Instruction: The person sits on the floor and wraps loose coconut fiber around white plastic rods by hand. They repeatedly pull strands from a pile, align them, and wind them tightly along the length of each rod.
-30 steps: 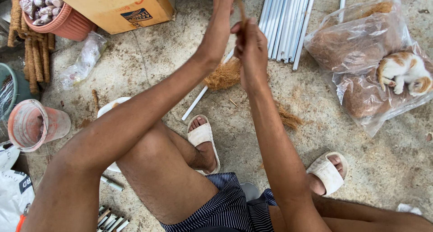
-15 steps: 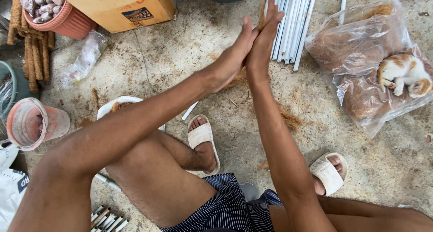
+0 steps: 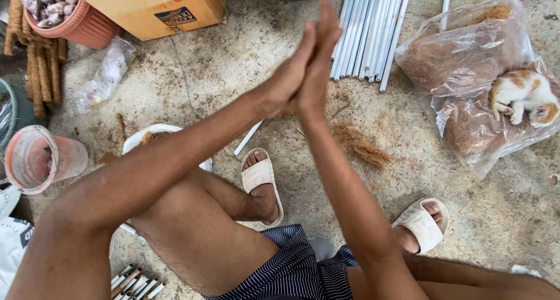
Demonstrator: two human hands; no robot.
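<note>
Since half a second ago both hands have slid further, the left hand [image 3: 287,78] and right hand [image 3: 318,66] pressed flat palm to palm, fingers straight, pointing far. Brown fibre [image 3: 287,109] peeps out just below the palms; loose coir fibre [image 3: 361,145] lies on the floor, nearer the right arm.

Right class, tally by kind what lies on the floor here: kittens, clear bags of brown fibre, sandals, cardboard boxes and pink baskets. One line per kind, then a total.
Kittens: 1
Clear bags of brown fibre: 2
Sandals: 2
Cardboard boxes: 1
Pink baskets: 1
Total: 7
</note>
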